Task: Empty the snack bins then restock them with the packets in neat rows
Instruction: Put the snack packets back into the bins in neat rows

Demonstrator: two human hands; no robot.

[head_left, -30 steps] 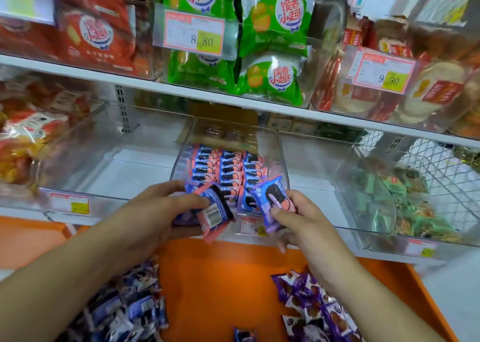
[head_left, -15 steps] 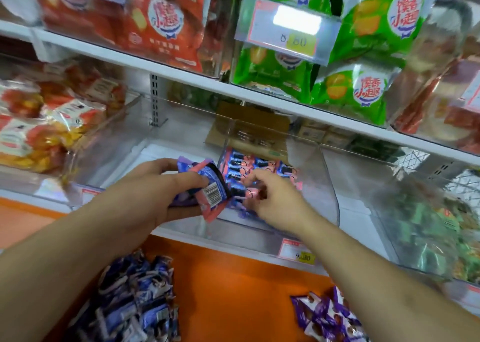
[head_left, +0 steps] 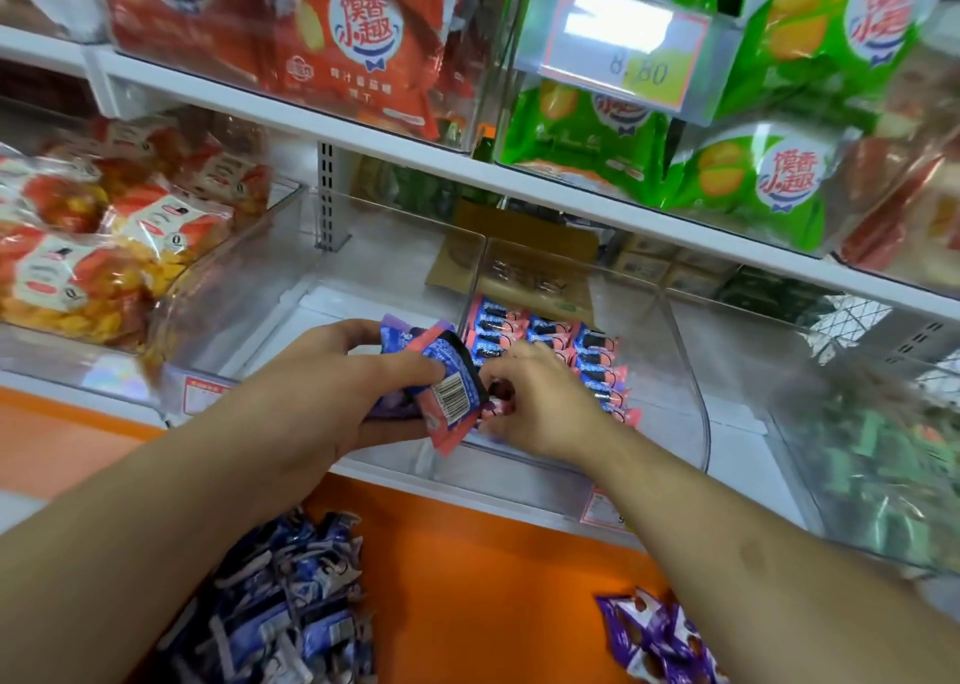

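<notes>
A clear plastic bin [head_left: 691, 371] on the lower shelf holds pink-and-blue snack packets [head_left: 587, 351] laid in neat rows. My left hand [head_left: 332, 397] grips a small stack of the same packets [head_left: 447, 387] in front of the bin's left wall, barcode side up. My right hand [head_left: 540, 403] reaches into the bin's front and pinches one packet [head_left: 496, 397] at the near end of the rows. A second clear bin [head_left: 270, 299] stands to the left with nothing visible in it.
Blue packets [head_left: 280, 610] lie heaped on the orange ledge [head_left: 467, 569] at lower left, purple packets [head_left: 660, 642] at lower right. Bins of red-yellow snacks [head_left: 98, 247] and green packets [head_left: 893, 465] flank the two clear bins. Red and green bags [head_left: 769, 174] fill the upper shelf.
My right hand has carried its packet from in front of the bin down into the bin's front row. My left hand keeps its stack, and the view has shifted left and closer.
</notes>
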